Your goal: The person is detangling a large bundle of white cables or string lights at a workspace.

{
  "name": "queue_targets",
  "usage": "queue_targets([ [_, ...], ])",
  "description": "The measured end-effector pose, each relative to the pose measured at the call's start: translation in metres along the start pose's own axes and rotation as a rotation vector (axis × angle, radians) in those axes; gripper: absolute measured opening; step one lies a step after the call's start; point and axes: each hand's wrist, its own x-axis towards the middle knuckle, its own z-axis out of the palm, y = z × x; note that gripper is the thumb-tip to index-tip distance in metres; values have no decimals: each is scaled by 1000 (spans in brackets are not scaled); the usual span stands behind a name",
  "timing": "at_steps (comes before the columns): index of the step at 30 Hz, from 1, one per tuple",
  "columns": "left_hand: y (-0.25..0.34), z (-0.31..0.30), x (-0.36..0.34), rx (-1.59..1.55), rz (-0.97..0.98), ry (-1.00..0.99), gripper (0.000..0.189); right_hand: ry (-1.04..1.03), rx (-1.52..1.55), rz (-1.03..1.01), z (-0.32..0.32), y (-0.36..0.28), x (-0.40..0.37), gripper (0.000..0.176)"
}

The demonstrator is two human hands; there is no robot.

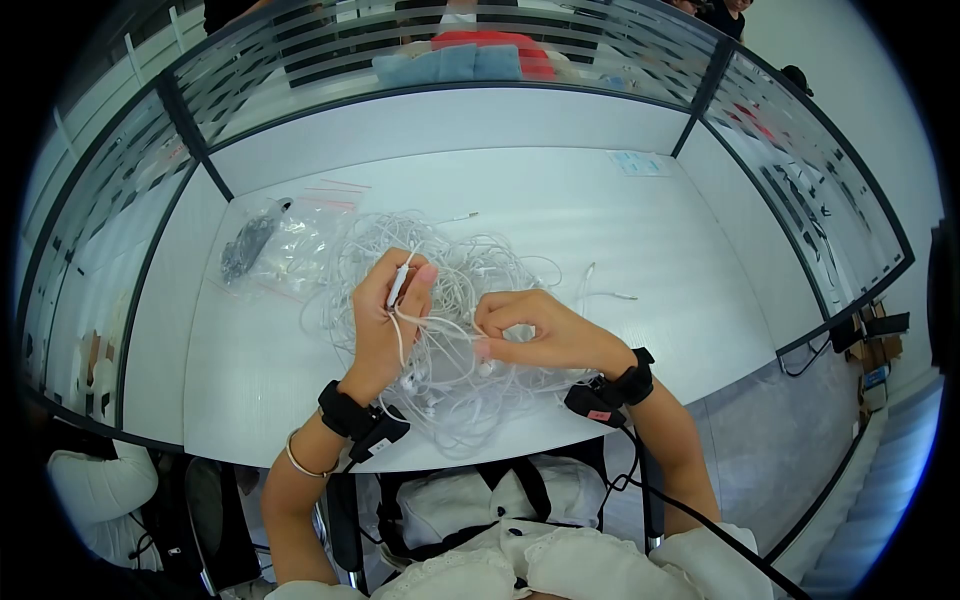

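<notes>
**What you cannot make out**

Your left hand [385,325] covers most of the white remote [398,285] it pinches. The fingers of your right hand [545,335] hide the stretch they nip from the tangle of white earphone cables [470,270]. No single strand can be followed through it.

The dark thing [245,245] inside the clear bag [300,235] is too small to name. The print on the pale sticker [640,163] is unreadable. Behind the frosted partition [300,50], the red and blue shapes [490,55] blur. At lower left, the picture's edge cuts off a person in white [90,490].

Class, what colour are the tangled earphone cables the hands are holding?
The cables are white; head view shows it.
</notes>
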Motion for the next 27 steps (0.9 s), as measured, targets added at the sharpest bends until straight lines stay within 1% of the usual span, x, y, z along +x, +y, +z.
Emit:
queue_targets([
  [5,-1,-1,1,5,-13,-1,17,24,71,61,-6,-8,-3,27],
  [6,-1,-1,1,8,-13,-4,17,30,24,50,-8,-9,-3,31],
  [10,-3,-3,2,3,-8,12,16,169,86,119,-12,-18,-5,37],
  [13,3,-1,0,-1,-28,12,16,333,-10,-33,-19,-20,-4,30],
  [14,4,-1,0,13,-33,13,16,362,-61,4,-22,-16,-6,29],
  [17,3,-2,0,9,-21,-9,17,355,-14,21,-23,-13,-9,30],
  [20,2,-2,0,-2,-11,-21,16,238,-31,50,-25,-11,-9,33],
  [23,3,-3,0,3,-19,-25,16,204,187,242,-23,-25,-10,35],
  [27,3,-1,0,15,-47,-31,16,51,344,202,-25,-21,-11,35],
])
